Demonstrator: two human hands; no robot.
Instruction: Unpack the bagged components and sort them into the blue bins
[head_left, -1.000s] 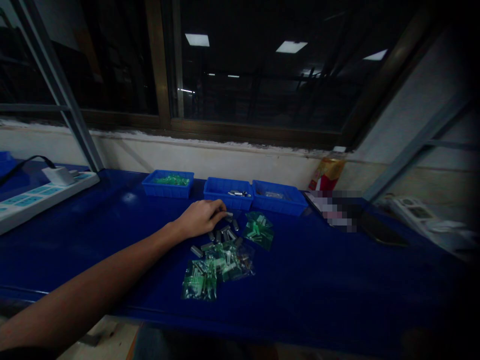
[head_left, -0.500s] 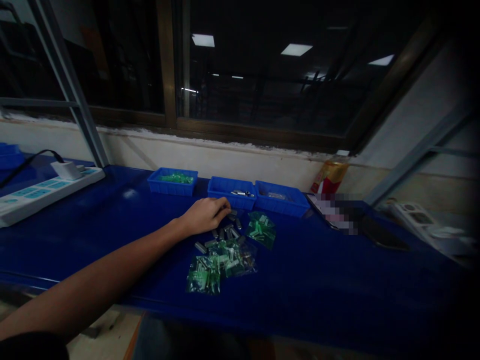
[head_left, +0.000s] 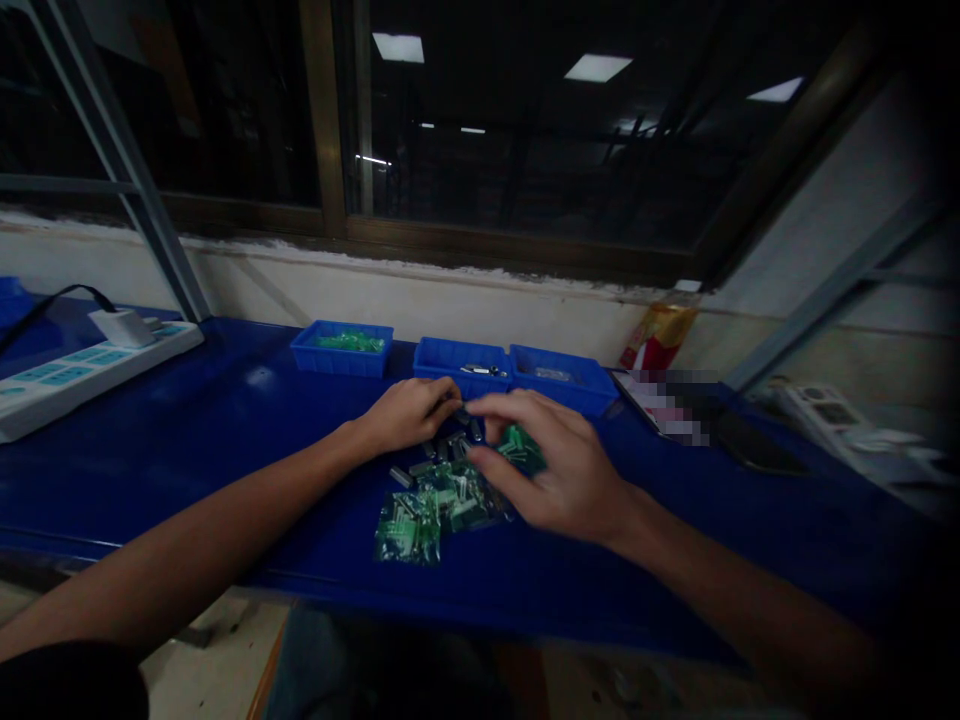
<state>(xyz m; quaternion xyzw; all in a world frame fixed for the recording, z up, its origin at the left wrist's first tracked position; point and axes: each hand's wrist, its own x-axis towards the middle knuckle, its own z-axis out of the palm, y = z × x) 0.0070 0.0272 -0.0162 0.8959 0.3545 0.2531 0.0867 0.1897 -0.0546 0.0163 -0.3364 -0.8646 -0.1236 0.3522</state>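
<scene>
My left hand [head_left: 411,412] is at the far side of a loose pile of small grey metal cylinders [head_left: 401,476], its fingers bent and pinched together. Whatever is between those fingertips is too small and dark to make out. From the right, my right hand [head_left: 559,462] hovers over the pile, thumb and forefinger apart, with nothing visible between them. Its fingertips are close to the left ones. Green-tinted clear plastic packets [head_left: 409,530] with small pieces inside lie in front of the cylinders. Another green packet [head_left: 517,450] is partly hidden behind my right hand.
Along the back of the blue table [head_left: 247,430] stand a blue tray of green packets [head_left: 341,365], a blue tray with a metal tool [head_left: 442,378] and a third blue tray [head_left: 600,395]. A white power strip [head_left: 90,370] lies left; a dark phone-like slab [head_left: 761,445] lies right.
My right hand has come into view from the right and reached over the pile, covering part of a green packet. The left hand stays at the pile. The view has tilted slightly down.
</scene>
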